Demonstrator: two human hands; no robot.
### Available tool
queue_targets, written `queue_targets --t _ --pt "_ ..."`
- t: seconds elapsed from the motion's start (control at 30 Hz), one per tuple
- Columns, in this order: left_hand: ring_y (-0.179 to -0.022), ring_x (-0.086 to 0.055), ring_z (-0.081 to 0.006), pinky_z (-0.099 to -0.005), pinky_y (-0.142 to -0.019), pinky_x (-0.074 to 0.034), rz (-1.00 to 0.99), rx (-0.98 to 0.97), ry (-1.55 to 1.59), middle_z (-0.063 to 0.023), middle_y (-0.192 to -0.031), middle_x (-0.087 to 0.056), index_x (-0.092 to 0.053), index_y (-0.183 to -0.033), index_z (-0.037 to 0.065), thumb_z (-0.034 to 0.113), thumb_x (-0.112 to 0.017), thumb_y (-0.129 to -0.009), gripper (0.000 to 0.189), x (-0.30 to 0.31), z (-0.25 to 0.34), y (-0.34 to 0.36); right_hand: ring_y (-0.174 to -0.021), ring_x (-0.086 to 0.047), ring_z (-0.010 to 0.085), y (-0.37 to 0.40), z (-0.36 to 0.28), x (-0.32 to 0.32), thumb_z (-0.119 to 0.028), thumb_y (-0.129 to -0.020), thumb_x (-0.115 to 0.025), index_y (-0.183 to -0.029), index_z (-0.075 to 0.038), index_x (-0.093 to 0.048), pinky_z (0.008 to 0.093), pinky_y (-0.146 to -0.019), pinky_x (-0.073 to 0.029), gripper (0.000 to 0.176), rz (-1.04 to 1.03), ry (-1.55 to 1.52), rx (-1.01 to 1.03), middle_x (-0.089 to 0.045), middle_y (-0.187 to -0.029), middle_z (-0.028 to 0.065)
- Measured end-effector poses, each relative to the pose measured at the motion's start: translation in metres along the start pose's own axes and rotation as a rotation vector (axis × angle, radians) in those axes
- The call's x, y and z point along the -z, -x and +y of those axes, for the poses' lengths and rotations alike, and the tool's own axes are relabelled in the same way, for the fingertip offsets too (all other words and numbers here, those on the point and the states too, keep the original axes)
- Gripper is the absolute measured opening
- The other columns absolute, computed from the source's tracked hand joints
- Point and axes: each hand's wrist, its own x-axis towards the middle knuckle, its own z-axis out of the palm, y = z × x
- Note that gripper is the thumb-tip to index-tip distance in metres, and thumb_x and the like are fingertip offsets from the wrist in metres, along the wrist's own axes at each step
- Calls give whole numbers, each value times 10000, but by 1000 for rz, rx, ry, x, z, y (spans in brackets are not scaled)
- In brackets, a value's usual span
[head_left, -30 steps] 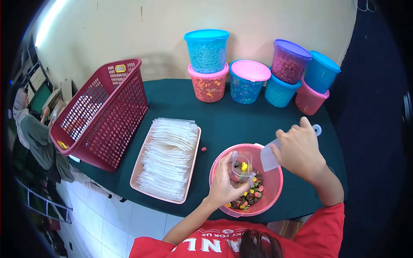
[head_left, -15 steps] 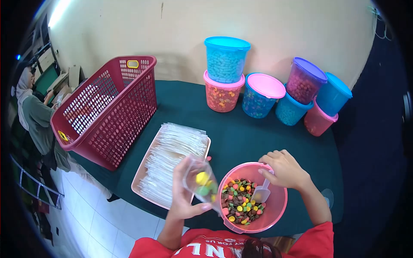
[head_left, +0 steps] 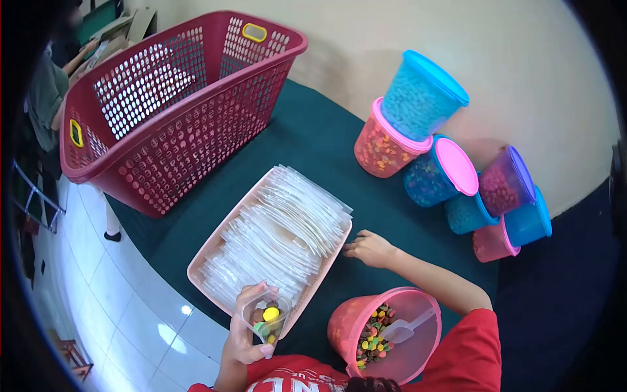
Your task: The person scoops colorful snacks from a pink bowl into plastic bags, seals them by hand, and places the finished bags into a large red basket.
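My left hand (head_left: 243,336) is closed around a small clear plastic bag (head_left: 282,326), held open at the top over the tray's near end. Brown, yellow and green round candies (head_left: 270,315) sit inside it. My right hand (head_left: 372,249) reaches down to the tablecloth beside the tray's right edge, its fingertips drawn together; whatever is between them is hidden. Below that arm, a pink bucket (head_left: 347,320) tilts toward me with multicoloured candies (head_left: 373,340) in it. A clear scoop (head_left: 400,332) rests inside. The pink tray (head_left: 196,266) holds stacks of flat clear bags (head_left: 261,251).
A large maroon basket (head_left: 196,130) stands at the table's left. Along the wall, several lidded tubs are grouped, including a blue tub (head_left: 421,98) stacked on a pink-lidded tub (head_left: 385,147). A person in a grey-green top (head_left: 46,98) is at the far left.
My right hand has left the scoop and bucket rim and moved to the tablecloth by the tray, where a pink candy lay. The bag shifted toward me. The view has turned.
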Motion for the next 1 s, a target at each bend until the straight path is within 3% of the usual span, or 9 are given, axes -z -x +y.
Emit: queue_targets --t 0.2,0.3,0.37,0.5,0.57,0.7,0.83,0.97,1.0 --pt "-1052 -405 -233 -327 -895 -340 64 -21 -99 -148 -1115 -354 -269 -1273 -6 265 -668 -603 825 17 -26 -11 -950 -534 199 -22 5 -31 -107 -740 -460 -965 -58 -589 318 -844 -410 263 167 -49 196 -586 -978 58" --pt "-1056 -398 -235 -328 -906 -321 65 -30 -89 -144 -1114 -358 -267 -1273 -9 230 -670 -610 812 11 -28 -12 -864 -573 244 -29 8 -41 -94 -714 -483 -938 -12 -586 332 -767 -466 260 155 -89 198 -597 -909 114" --pt "-1051 -403 -237 -324 -921 -301 44 -23 -128 -145 -1112 -361 -265 -1273 -14 211 -673 -613 809 7 -31 -10 -758 -585 274 -33 10 -48 -113 -713 -509 -808 -13 -595 360 -682 -481 163 306 -124 246 -589 -778 132" --pt "-1057 -404 -239 -327 -927 -296 11 -9 -173 -148 -1102 -366 -273 -1269 -14 193 -681 -606 805 -2 -26 -8 -777 -581 267 -19 15 -25 -114 -715 -528 -823 -41 -604 359 -694 -473 151 312 -206 167 -596 -816 113" --pt "-1047 -419 -241 -332 -925 -301 11 4 -181 -145 -1098 -380 -282 -1262 -12 190 -713 -587 826 -8 -19 -7 -779 -577 262 9 23 10 -63 -674 -534 -826 -86 -629 338 -690 -473 181 139 -231 52 -594 -797 76" --pt "-1031 -441 -242 -335 -902 -332 -62 -101 -423 -144 -1101 -409 -301 -1244 -12 192 -799 -517 905 -19 -4 -9 -752 -567 236 90 19 84 -66 -647 -619 -763 -89 -641 346 -664 -451 120 436 -381 -231 -577 -765 60" --pt "-1037 -435 -240 -334 -896 -337 -68 -159 -506 -151 -1102 -405 -310 -1227 -21 223 -811 -517 903 -40 4 -8 -719 -537 229 171 -52 134 -76 -639 -647 -778 -97 -643 332 -642 -433 141 696 -339 -412 -557 -726 43" --pt "-1009 -443 -233 -335 -883 -336 -87 -177 -453 -152 -1092 -405 -309 -1228 -18 216 -804 -532 886 -69 8 2 -673 -566 276 215 -133 102 -222 -728 -615 -843 -75 -635 353 -593 -460 188 367 -549 -270 -590 -801 101" --pt "-1041 -428 -227 -328 -897 -328 -134 -194 -527 -144 -1115 -390 -293 -1235 -18 207 -807 -519 909 -75 11 4 -667 -570 291 218 -154 88 -269 -753 -590 -866 -69 -627 365 -589 -466 232 315 -601 -352 -591 -825 123"
